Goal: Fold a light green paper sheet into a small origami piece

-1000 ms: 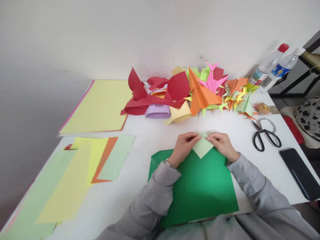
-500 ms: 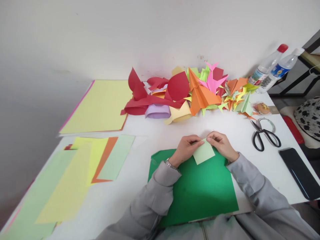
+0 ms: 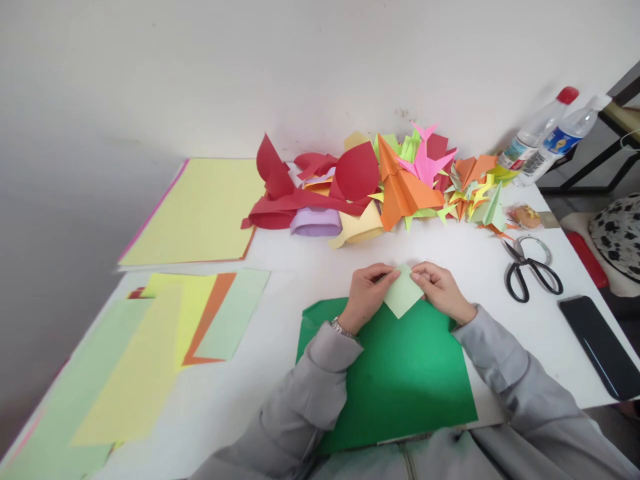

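Observation:
Between my two hands is a small pale green square of paper point(image 3: 403, 295), turned so that one corner points toward me. My left hand point(image 3: 369, 293) pinches its left edge between thumb and fingers. On the opposite edge, my right hand point(image 3: 442, 287) grips the paper the same way. Both hands are over the far edge of a large green sheet point(image 3: 405, 380) lying in front of me. The fingertips behind the square are partly hidden.
Folded paper planes point(image 3: 405, 190) and red paper shapes point(image 3: 355, 173) pile up along the wall. Scissors point(image 3: 531, 270), a tape roll point(image 3: 543, 248), a phone point(image 3: 597, 347) and bottles point(image 3: 565, 137) stand or lie at right. Yellow sheets point(image 3: 200, 207) and cut strips point(image 3: 135, 367) cover the left.
The pale green square has turned so that a corner points at me, and it has shifted slightly away and left. My hands have moved with it, still gripping.

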